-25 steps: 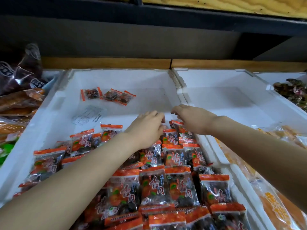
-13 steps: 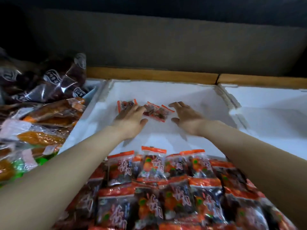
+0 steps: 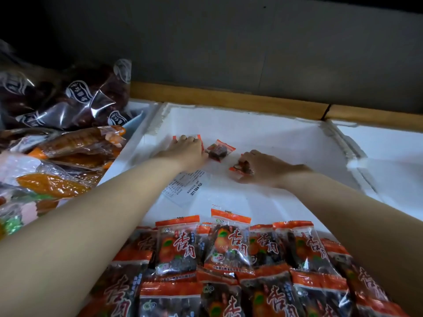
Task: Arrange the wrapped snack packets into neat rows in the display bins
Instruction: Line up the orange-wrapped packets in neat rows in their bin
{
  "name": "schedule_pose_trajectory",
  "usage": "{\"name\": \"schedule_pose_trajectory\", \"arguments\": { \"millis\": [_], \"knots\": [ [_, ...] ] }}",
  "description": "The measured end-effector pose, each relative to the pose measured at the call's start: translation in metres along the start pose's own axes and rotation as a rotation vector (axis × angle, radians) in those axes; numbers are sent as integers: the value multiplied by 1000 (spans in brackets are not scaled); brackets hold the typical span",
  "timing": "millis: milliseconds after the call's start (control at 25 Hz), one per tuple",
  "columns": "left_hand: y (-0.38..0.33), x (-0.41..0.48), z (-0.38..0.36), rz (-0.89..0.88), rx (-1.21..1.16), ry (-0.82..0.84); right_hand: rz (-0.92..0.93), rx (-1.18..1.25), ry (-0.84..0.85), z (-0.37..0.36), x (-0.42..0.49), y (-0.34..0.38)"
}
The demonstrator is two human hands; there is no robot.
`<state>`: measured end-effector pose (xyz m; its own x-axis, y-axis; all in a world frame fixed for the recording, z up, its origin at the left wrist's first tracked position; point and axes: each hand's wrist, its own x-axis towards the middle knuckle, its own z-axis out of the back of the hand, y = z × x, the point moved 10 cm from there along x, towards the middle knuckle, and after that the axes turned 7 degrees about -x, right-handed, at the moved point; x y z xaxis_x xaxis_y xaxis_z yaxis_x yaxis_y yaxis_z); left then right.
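Observation:
Both my arms reach to the far end of the white foam bin. My left hand lies over a red-edged snack packet near the back wall, covering most of it. A second packet lies loose just right of that hand. My right hand has its fingers curled round a third packet. Rows of red and dark snack packets fill the near part of the bin.
A white printed label lies flat on the bin floor between the arms. Left of the bin are piles of orange packets and dark bagged goods. Another white foam bin adjoins on the right. A wooden ledge runs behind.
Both hands have moved from the packet rows to the far end of the bin. The left hand now covers the leftmost loose packet and the right hand has taken hold of the rightmost one.

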<state>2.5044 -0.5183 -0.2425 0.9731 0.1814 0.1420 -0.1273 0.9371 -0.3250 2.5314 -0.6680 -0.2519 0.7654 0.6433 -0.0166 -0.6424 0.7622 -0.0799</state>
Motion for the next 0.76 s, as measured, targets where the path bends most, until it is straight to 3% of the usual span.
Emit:
{"name": "schedule_pose_trajectory", "arguments": {
  "millis": [120,320,440,600,760],
  "knots": [
    [11,-2,5,-17,-14,-79,-13,-25,36,5,-12,-4],
    [38,8,-17,146,-36,57,-27,-15,40,7,-8,-5],
    [12,2,-4,50,-37,-31,-34,-33,33,6,-4,-7],
    [-4,-5,-6,15,-204,-41,-54,34,-69,15,-9,-12],
    [16,-1,-13,176,-380,76,-134,80,-248,45,-24,-19]
  ]
}}
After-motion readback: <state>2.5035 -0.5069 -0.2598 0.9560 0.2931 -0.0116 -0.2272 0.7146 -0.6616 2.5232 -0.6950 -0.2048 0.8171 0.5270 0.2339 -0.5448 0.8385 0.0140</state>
